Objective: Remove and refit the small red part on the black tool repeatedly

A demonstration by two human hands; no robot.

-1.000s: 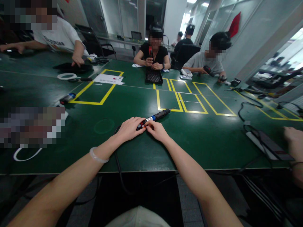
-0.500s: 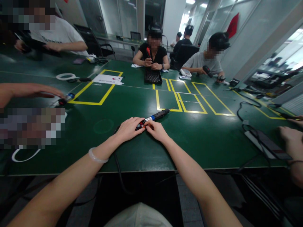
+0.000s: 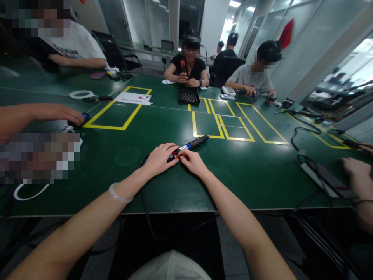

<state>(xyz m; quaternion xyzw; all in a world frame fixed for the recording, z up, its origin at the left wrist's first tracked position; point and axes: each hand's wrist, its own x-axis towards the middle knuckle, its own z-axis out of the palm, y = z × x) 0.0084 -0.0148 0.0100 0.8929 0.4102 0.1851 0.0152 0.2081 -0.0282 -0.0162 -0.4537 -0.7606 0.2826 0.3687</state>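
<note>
An electric screwdriver (image 3: 190, 145) with a black front, a blue band and a silver middle lies on the green table, its thin bit pointing away to the right. My left hand (image 3: 160, 158) is wrapped over its rear part, thumb along the near side. My right hand (image 3: 191, 161) has curled fingers pressed to the near side of its body, by a small orange part. Both sets of fingers partly hide the rear body. A black cable (image 3: 145, 204) hangs over the table edge below my left wrist.
Yellow tape rectangles (image 3: 124, 128) mark the green table (image 3: 163, 120). Across it, a person holds a red-and-black tool (image 3: 183, 66) above a black tray (image 3: 188, 96). At left, another person's hand (image 3: 72, 113) covers a blue-and-black tool. Cables and a power strip (image 3: 326, 179) lie at right.
My hands and the electric screwdriver stay nearly still. The hand at left has closed over its tool. The person at back right has lowered a dark tool toward the table.
</note>
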